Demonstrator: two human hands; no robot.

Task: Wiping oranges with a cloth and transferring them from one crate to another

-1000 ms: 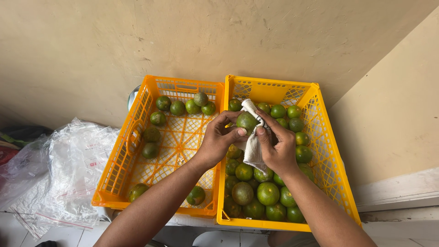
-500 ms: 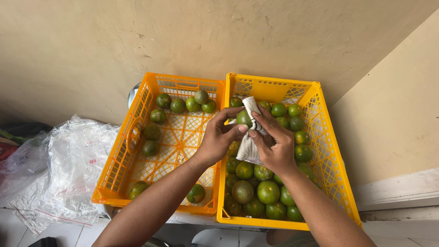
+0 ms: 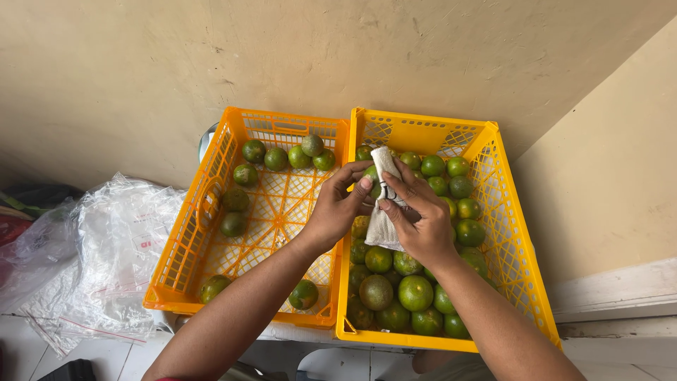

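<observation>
Both forearms come up from the bottom edge and meet over the seam between the two crates. The left hand point(image 3: 337, 210) is curled closed around a green citrus fruit point(image 3: 371, 174), thumb pressed on its near side. A second ago much more of that fruit showed; now the white cloth point(image 3: 384, 212) covers most of it and only a green sliver peeks out between thumb and cloth. The right hand point(image 3: 422, 224) is closed too, pinching the cloth against the fruit, its fingers pushed further up over the top than before, the cloth's tail hanging below the palm. The skin that shows is dark green and dull. Under and beyond the right hand, the yellow crate point(image 3: 518, 247) is packed with green fruit. Left of the left hand, the orange crate point(image 3: 185, 247) holds a scattered few. Farther left lies a crumpled clear plastic bag point(image 3: 106, 254).
</observation>
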